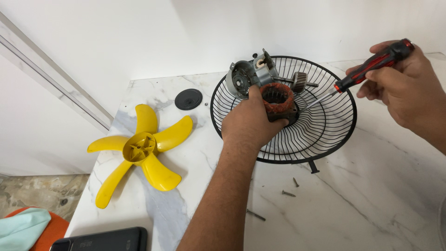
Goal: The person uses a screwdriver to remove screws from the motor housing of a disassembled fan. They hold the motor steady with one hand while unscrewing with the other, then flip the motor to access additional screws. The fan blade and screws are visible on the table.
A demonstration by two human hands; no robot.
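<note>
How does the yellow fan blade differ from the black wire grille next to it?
The yellow fan blade is solid plastic with five curved paddles; the black wire grille is an open dish of thin wires. The blade lies alone with nothing on it; the grille has motor parts over it, where the left hand grips a copper-wound stator and the right hand holds a screwdriver. Both rest on the marble counter.

Both hands up and busy over the bench

Left hand (pixel 248 123) reaches straight in from below, forearm stretched out, fingers curled shut in a firm grip, knuckles facing up. Right hand (pixel 399 88) comes in from the right side, fingers wrapped tight, wrist bent a bit inward.
</note>
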